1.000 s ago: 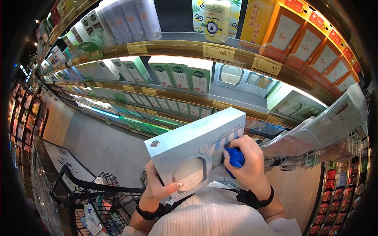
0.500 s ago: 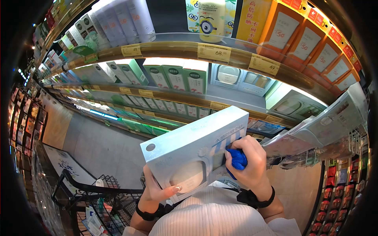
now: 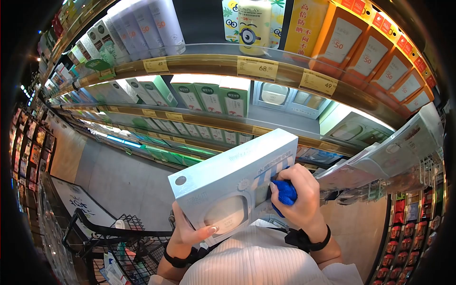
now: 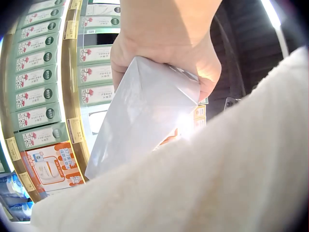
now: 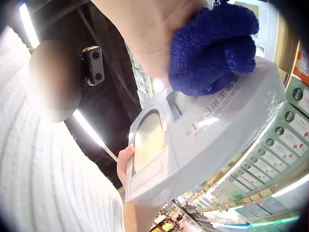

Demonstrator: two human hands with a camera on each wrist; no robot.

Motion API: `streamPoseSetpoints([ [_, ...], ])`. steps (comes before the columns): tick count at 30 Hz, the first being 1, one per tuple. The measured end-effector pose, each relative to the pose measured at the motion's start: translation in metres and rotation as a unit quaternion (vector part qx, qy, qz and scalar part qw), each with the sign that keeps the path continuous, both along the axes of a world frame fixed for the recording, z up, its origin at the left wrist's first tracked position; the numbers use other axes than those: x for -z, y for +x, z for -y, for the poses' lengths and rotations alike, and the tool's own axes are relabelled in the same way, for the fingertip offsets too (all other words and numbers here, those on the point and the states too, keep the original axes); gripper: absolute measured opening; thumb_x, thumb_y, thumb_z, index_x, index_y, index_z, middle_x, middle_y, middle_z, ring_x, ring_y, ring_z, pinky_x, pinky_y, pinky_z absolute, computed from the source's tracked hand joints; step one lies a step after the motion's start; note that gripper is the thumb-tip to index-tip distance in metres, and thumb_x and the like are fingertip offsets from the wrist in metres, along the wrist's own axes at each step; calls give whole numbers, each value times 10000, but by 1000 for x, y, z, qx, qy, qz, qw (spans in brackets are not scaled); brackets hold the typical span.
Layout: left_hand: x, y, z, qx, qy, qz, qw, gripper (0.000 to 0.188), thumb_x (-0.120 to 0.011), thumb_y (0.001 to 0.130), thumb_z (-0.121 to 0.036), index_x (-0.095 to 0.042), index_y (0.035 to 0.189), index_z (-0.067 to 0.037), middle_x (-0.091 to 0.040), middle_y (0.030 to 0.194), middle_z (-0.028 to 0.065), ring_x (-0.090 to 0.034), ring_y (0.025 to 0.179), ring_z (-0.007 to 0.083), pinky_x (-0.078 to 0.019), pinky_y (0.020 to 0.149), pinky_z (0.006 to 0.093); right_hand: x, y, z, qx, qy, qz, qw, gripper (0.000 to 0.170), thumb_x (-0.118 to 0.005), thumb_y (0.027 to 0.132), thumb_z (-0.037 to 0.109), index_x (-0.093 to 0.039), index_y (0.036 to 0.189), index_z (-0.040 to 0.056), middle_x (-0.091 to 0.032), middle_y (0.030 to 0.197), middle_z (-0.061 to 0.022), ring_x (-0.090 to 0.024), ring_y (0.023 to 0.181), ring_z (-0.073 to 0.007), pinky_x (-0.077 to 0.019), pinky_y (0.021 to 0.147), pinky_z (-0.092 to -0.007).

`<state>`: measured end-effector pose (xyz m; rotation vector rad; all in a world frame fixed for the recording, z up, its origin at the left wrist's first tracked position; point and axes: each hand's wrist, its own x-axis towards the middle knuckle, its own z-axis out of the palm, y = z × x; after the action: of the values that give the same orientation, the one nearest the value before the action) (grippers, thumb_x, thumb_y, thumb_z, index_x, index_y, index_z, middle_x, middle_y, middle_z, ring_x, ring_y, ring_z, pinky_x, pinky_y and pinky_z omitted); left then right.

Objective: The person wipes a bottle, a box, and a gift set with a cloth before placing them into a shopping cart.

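Observation:
A pale blue gift box [image 3: 237, 154] with a clear window is held tilted in front of the chest. My left hand [image 3: 187, 230] grips its left end, thumb on the front over the rounded white item [image 3: 225, 213] behind the window. In the left wrist view, the fingers of the left hand [image 4: 169, 48] wrap round the end of the box [image 4: 140, 116]. My right hand [image 3: 306, 192] clutches a bunched blue cloth [image 3: 286, 192] against the box's front, near its striped right part. The right wrist view has the fluffy blue cloth [image 5: 207, 53] overlapping the box [image 5: 217, 135].
Ahead, shelves carry green boxes [image 3: 207, 92], orange boxes [image 3: 337, 40], lilac bottles [image 3: 166, 26] and a yellow Sunplay bottle [image 3: 254, 28]. Similar blue boxes [image 3: 273, 93] stand behind the held one. A black wire cart [image 3: 123, 242] is at lower left; hanging packets [image 3: 403, 137] jut out at right.
The box's left end has shifted slightly left and its angle has changed a little. Both hands keep their grips. Shelves appear slightly further left as the head view turns.

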<state>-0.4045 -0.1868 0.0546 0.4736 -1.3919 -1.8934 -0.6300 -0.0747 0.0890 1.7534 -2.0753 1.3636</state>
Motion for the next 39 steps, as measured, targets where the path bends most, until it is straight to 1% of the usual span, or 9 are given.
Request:
streamPoseSetpoints([
  [7,5,3,3,-21,-9,7,1000,673,-725,597,-116,-494,1180,127,-610,1076,174,-583,953,208,-472,815,308,-5,-1,4,-52,15,43,998,230,-733,665,58,-570,828,51,-556,767,-97,-557,689,-292,-461,612,-357],
  [12,2,5,3,-25,-18,21,999,691,-736,600,-131,-486,1191,125,-607,1078,170,-577,970,207,-464,830,307,1,1,9,-23,30,19,999,227,-732,678,68,-568,833,54,-554,774,-101,-562,696,-296,-467,625,-352],
  [18,6,6,4,-19,-13,14,1000,694,-735,601,-120,-480,1195,130,-599,1102,182,-577,978,216,-464,842,313,-3,0,8,-43,21,43,998,233,-735,672,65,-565,831,52,-550,768,-98,-556,678,-294,-464,609,-360],
  [24,1,17,-4,-3,34,16,999,726,-724,592,-70,-448,1236,122,-578,1139,190,-567,1025,234,-469,864,339,-9,5,4,-24,-7,20,999,233,-737,656,51,-567,815,50,-546,749,-89,-548,659,-280,-459,591,-354],
  [26,-3,24,-13,-4,101,42,994,771,-717,607,-40,-393,1293,101,-535,1199,191,-532,1098,246,-465,883,350,-14,8,2,-15,-11,16,1000,233,-737,652,46,-568,812,50,-545,745,-88,-544,652,-278,-456,588,-352],
  [29,-11,28,-17,16,142,36,989,801,-713,624,-17,-350,1333,71,-491,1247,184,-506,1142,263,-463,907,365,-20,8,1,-13,-11,15,1000,235,-738,647,38,-571,812,50,-544,740,-86,-535,641,-273,-451,582,-347],
  [32,-9,32,-18,18,203,42,978,802,-727,628,-29,-359,1336,56,-486,1253,171,-512,1140,272,-466,920,382,-23,3,-1,-33,-12,29,999,243,-744,644,35,-575,818,48,-551,740,-87,-535,636,-268,-451,582,-340],
  [36,-14,33,-19,22,205,44,978,805,-732,636,-53,-360,1343,43,-485,1256,160,-506,1150,261,-467,925,383,-32,5,-4,-63,-22,57,996,268,-765,636,39,-578,828,44,-572,744,-88,-550,646,-258,-457,588,-329],
  [39,-23,36,-24,6,209,35,977,788,-729,649,-73,-367,1338,48,-495,1251,158,-498,1160,247,-456,935,365,-33,10,-6,-41,-33,40,998,287,-777,624,37,-577,830,45,-582,747,-87,-558,651,-255,-460,588,-331],
])
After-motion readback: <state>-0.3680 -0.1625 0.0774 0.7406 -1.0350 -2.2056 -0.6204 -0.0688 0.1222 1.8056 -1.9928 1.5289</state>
